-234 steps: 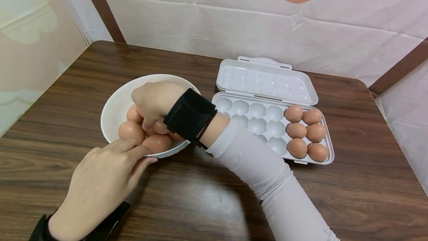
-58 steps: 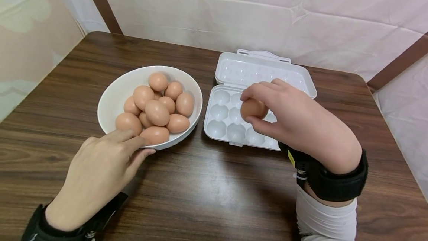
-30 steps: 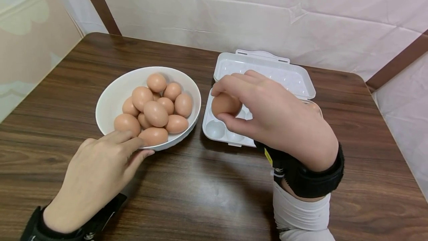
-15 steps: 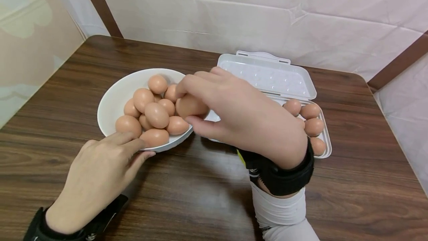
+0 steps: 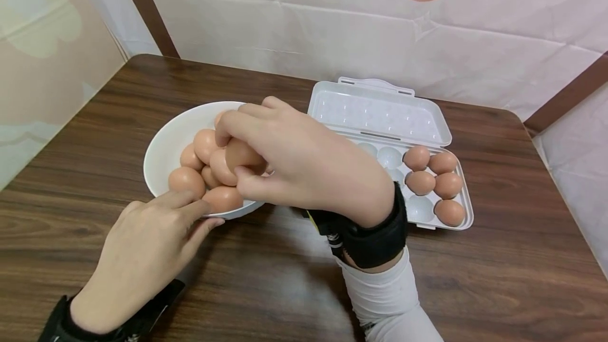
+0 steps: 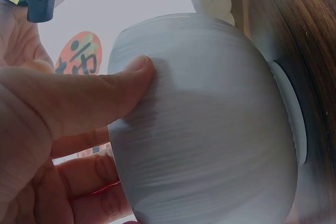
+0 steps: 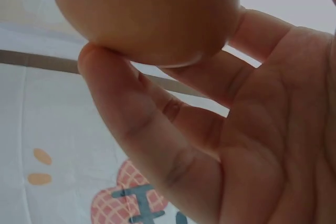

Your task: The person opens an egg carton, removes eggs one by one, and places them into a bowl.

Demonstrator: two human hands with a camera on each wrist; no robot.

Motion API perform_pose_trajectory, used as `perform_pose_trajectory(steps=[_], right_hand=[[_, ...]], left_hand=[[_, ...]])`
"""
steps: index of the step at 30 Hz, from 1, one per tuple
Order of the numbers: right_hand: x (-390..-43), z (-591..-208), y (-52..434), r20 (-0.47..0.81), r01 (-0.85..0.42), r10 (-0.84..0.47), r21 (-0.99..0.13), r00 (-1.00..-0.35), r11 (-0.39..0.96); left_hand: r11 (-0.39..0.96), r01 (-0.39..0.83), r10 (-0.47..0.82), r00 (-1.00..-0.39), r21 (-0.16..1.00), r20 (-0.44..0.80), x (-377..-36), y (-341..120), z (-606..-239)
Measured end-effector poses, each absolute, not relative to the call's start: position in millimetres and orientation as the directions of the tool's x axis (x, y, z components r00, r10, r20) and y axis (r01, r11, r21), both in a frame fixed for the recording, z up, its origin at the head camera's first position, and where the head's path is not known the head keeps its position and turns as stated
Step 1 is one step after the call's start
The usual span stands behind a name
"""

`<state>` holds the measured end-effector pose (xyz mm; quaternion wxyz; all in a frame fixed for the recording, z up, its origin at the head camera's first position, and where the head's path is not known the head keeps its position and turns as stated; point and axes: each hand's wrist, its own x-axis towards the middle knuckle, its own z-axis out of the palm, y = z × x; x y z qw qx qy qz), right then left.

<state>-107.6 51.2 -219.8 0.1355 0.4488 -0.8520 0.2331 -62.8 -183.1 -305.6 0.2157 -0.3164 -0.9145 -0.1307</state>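
Observation:
My right hand (image 5: 304, 157) holds a brown egg (image 5: 241, 155) between thumb and fingers, above the right side of the white bowl (image 5: 159, 160). In the right wrist view the held egg (image 7: 147, 17) fills the top, with fingertips against its underside. Several brown eggs (image 5: 223, 199) lie piled in the bowl, some hidden by the right hand. My left hand (image 5: 152, 241) pinches the bowl's near rim. Its thumb presses on the bowl's outer wall (image 6: 210, 108) in the left wrist view. Right of the bowl, an opened white egg carton (image 5: 420, 210) has several eggs (image 5: 448, 186) at its right end.
The carton's lid (image 5: 377, 112) lies tipped back towards the wall sheet (image 5: 304, 30). My right forearm crosses in front of the carton and covers its left cups. Dark wooden tabletop (image 5: 266, 284) stretches between me and both containers.
My right hand has carried an egg leftward from over the carton to over the bowl. A front carton cup that held an egg 7.8 seconds ago is now bare. The left hand stays on the rim.

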Motion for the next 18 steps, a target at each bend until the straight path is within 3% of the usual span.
perform_pose_trajectory(steps=[6, 13, 18], right_hand=[[-114, -208, 33, 0.311, -0.790, -0.729, -0.309, -0.610, 0.529], [-179, -254, 6, 0.136, -0.709, -0.755, -0.482, -0.641, 0.515], [-163, -209, -2, -0.021, -0.643, -0.739, -0.477, -0.673, 0.599]], left_hand=[[0.759, 0.645, 0.532, -0.695, 0.093, 0.483, -63, -184, -305], [0.755, 0.650, 0.533, -0.690, 0.094, 0.491, -62, -185, -305], [0.757, 0.646, 0.526, -0.693, 0.099, 0.493, -61, -185, -306]])
